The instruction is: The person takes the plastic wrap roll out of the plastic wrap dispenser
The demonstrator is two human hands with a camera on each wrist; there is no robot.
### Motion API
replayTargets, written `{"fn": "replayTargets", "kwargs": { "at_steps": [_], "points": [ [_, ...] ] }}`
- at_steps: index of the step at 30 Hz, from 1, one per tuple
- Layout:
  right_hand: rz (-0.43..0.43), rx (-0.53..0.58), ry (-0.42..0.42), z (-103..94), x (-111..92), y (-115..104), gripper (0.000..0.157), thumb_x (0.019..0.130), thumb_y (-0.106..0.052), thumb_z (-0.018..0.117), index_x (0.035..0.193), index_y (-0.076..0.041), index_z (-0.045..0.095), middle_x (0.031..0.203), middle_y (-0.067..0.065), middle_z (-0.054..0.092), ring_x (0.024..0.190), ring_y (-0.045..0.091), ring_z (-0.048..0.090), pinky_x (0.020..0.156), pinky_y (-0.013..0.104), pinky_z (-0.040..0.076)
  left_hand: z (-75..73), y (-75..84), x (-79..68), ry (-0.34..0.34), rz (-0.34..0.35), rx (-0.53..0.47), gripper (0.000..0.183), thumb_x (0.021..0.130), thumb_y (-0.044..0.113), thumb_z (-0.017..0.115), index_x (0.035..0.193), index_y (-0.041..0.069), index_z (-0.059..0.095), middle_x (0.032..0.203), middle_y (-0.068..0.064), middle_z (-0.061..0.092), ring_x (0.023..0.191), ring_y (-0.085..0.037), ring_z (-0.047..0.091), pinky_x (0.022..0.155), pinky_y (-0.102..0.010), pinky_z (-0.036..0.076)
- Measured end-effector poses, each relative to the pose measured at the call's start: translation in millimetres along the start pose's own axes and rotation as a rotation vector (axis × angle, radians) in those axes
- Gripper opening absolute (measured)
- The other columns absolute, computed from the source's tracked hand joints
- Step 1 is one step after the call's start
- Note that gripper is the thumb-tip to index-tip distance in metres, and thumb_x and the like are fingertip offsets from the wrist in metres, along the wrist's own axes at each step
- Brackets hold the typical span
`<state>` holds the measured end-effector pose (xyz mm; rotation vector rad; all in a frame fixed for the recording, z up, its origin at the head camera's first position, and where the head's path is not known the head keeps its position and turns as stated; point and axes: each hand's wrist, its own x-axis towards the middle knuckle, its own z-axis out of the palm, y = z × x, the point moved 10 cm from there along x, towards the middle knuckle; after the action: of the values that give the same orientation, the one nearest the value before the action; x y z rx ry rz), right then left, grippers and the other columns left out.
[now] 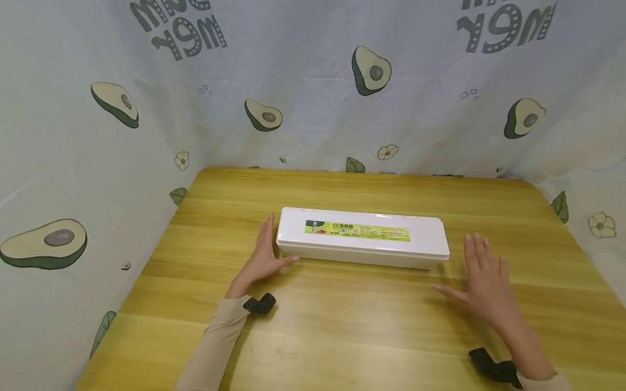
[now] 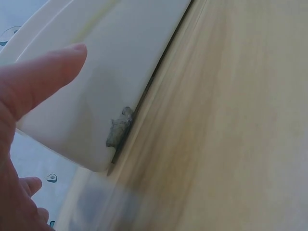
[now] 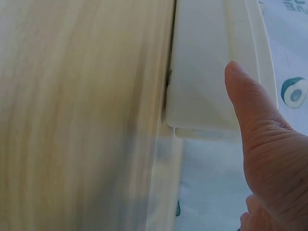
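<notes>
A long white cling film box [image 1: 364, 252] with a yellow-green label [image 1: 357, 230] lies lengthwise across the wooden table, its lid down. At its left end is my left hand [image 1: 263, 258], thumb spread along the front corner and fingers straight beside the end; whether it touches the box I cannot tell. In the left wrist view a grey smudged patch [image 2: 119, 129] marks the low edge of the box front. My right hand [image 1: 486, 282] is held apart from the box's right end, fingers straight and thumb spread toward it. Neither hand grips anything.
The wooden table [image 1: 342, 326] has rounded far corners. Behind it and at both sides hangs a pale curtain [image 1: 313, 81] printed with avocados. A black wrist mount [image 1: 260, 304] sits on the left wrist, another black mount [image 1: 491, 369] on the right.
</notes>
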<state>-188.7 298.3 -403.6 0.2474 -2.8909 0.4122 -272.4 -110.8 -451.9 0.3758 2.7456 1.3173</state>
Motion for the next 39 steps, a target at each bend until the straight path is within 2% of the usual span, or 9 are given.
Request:
{"fn": "replayTargets", "kwargs": {
  "at_steps": [5,10,18,26,33,39],
  "points": [
    [-0.01,0.009,0.005,-4.0,1.4,-0.1,0.125,0.068,-0.054,0.075,0.15,-0.001,-0.003,0.154,0.03,-0.001,0.144,0.041,-0.009,0.109,0.068,-0.006,0.7,0.3,5.4,0.009,0.02,-0.064,0.121,0.073,0.032,0.08,0.151,0.015,-0.012,0.16,-0.01,-0.005,0.146,-0.035,-0.006,0.114,-0.06,0.004],
    [-0.034,0.022,0.019,-8.2,4.3,-3.3,0.125,0.068,-0.053,0.076,0.15,-0.001,-0.002,0.156,0.024,-0.004,0.145,0.038,-0.007,0.109,0.068,-0.004,2.9,4.0,9.2,0.013,0.059,-0.15,0.122,0.073,0.023,0.081,0.151,0.014,-0.012,0.16,-0.011,-0.003,0.147,-0.033,-0.001,0.116,-0.057,0.006],
    [-0.089,0.042,0.032,-13.4,8.8,-11.5,0.124,0.068,-0.05,0.077,0.151,-0.003,-0.003,0.158,0.018,-0.006,0.147,0.031,-0.009,0.113,0.062,-0.007,2.7,7.1,14.0,0.021,0.102,-0.235,0.125,0.069,0.021,0.083,0.151,0.015,-0.012,0.16,-0.011,0.003,0.147,-0.033,0.005,0.116,-0.057,0.008],
    [-0.11,0.032,0.022,-15.9,12.1,-16.7,0.123,0.069,-0.051,0.075,0.15,-0.001,-0.003,0.158,0.018,-0.008,0.146,0.032,-0.01,0.113,0.061,-0.008,2.3,5.5,15.6,0.034,0.092,-0.305,0.123,0.07,0.009,0.081,0.151,0.016,-0.011,0.159,-0.009,0.008,0.146,-0.03,0.014,0.117,-0.054,0.01],
    [-0.121,0.024,0.014,-17.6,14.4,-20.6,0.125,0.068,-0.046,0.078,0.15,-0.003,-0.005,0.158,0.018,-0.008,0.146,0.032,-0.01,0.113,0.06,-0.008,-8.2,32.5,7.6,0.01,0.097,-0.369,0.119,0.071,-0.001,0.078,0.149,0.002,-0.012,0.157,-0.021,0.008,0.144,-0.036,0.017,0.117,-0.053,0.013],
    [-0.12,0.02,0.014,-21.2,16.7,-23.3,0.126,0.067,-0.044,0.079,0.15,-0.004,-0.006,0.158,0.018,-0.007,0.147,0.032,-0.009,0.114,0.06,-0.007,-6.5,32.8,10.0,-0.025,0.096,-0.408,0.12,0.071,-0.004,0.076,0.149,0.005,-0.015,0.156,-0.022,0.012,0.143,-0.037,0.02,0.116,-0.052,0.015]
  ]
}}
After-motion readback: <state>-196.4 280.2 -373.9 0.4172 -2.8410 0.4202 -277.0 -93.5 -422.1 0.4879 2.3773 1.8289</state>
